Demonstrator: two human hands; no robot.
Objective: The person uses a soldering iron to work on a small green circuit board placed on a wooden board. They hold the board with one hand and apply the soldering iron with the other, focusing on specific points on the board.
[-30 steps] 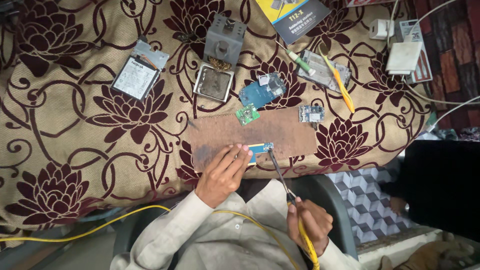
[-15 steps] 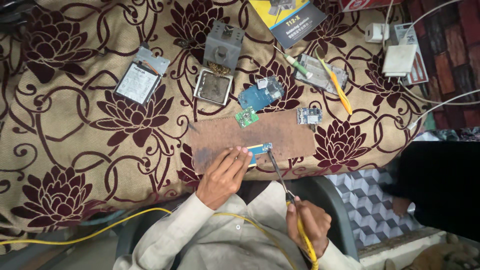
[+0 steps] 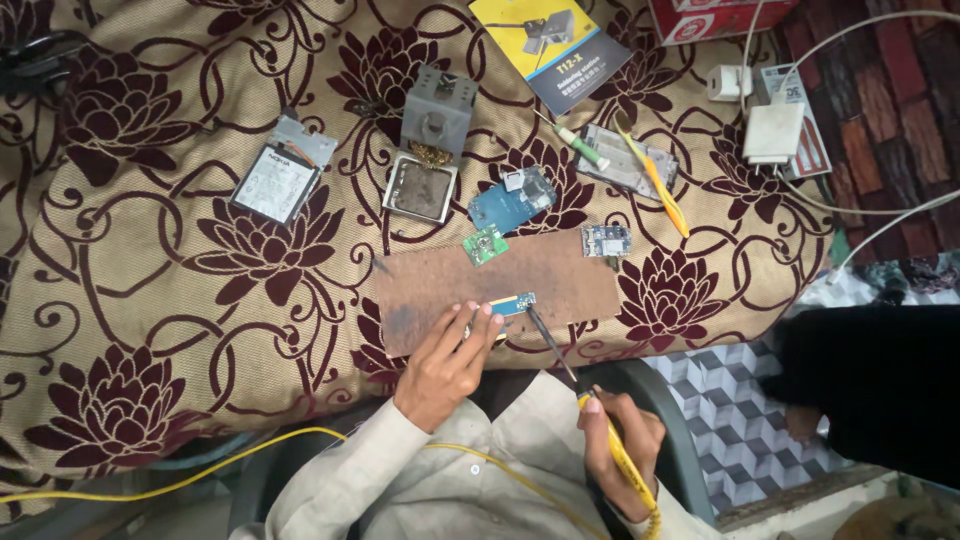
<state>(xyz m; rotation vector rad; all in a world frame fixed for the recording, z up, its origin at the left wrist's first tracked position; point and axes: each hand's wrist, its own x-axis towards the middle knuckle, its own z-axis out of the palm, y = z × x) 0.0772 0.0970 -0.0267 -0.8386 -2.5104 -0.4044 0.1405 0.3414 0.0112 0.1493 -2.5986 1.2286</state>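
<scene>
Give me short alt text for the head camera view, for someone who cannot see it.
Seen from above, a person's left hand pins a small blue circuit board to a brown rectangular work mat while the right hand brings a yellow-handled soldering iron to its edge. More small boards and phone parts lie scattered over the beige cloth with maroon flowers.

small blue circuit board | flat on brown board | soldering iron | yellow-handled, tip touching it

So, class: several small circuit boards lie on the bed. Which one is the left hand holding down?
The narrow blue board at the brown mat's near edge, under the left hand's fingertips; the green board, larger blue board and grey board lie untouched.
</scene>
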